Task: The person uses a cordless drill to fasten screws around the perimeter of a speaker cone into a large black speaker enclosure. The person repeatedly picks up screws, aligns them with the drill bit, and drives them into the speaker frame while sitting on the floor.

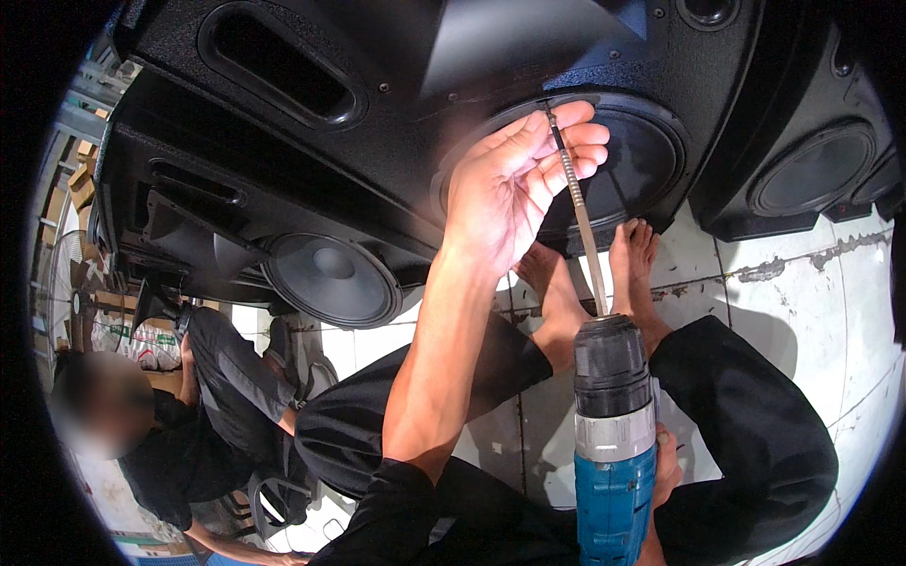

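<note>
Blue-and-black power drill [615,453], lower centre-right, gripped by mostly hidden right hand [667,467]; left hand [510,184] pinches slender silver metal bit [582,217] near tip, by black speaker cabinet [401,132], upper frame. Probably best: bit straight, fingers light.

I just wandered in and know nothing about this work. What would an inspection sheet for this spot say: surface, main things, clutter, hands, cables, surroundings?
Surface: white tiled floor, dark marks along some joints.
Job's things: blue, black and silver drill with a long bit; black speaker cabinet. Whether the bit's tip touches the cabinet: cannot tell.
Clutter: cardboard boxes at far left.
Hands: left hand pinches the bit near its far end; right hand, mostly hidden, grips the drill.
Cables: nothing seen that is clearly one.
Surroundings: more speakers; a seated co-worker at left.
</note>
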Available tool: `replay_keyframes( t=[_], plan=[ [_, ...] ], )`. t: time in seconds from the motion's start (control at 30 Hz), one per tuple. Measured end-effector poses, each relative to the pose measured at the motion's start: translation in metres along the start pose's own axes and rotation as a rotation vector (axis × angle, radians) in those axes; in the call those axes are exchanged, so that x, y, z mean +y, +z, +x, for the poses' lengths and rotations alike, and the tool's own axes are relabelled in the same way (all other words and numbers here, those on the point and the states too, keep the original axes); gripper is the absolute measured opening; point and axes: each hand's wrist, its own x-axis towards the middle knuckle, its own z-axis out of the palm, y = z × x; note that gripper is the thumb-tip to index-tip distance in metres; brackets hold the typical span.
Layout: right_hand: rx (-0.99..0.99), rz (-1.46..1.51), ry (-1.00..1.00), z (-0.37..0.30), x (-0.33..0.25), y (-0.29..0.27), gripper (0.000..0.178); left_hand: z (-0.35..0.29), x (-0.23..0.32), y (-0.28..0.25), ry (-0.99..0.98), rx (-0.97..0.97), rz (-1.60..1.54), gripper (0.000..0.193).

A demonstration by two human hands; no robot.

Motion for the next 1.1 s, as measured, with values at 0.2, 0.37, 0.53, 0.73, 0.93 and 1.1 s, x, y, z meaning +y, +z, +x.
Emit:
replay_keyframes(
  t=[0.2,0.37,0.53,0.73,0.93,1.1],
  plan=[
    [0.066,-0.05,0.063,0.003,0.002,0.005,0.054,0.001,-0.002,0.001,0.013,0.02,0.027,0.042],
    [0.06,-0.062,0.037,-0.002,0.005,0.005,0.055,0.001,-0.002,-0.001,0.011,0.024,0.019,0.042],
    [0.067,-0.083,0.044,0.0,0.003,0.002,0.056,0.003,-0.004,0.0,0.02,0.003,0.004,0.042],
    [0.051,-0.083,0.057,0.001,-0.002,0.003,0.055,0.002,-0.004,-0.002,0.032,0.017,0.018,0.042],
    [0.058,-0.061,-0.003,-0.003,0.004,0.002,0.052,0.003,-0.004,-0.001,0.031,0.016,0.015,0.042],
    [0.063,-0.064,-0.023,-0.002,0.005,0.002,0.051,0.004,-0.004,0.001,0.018,0.006,0.017,0.043]
  ],
)
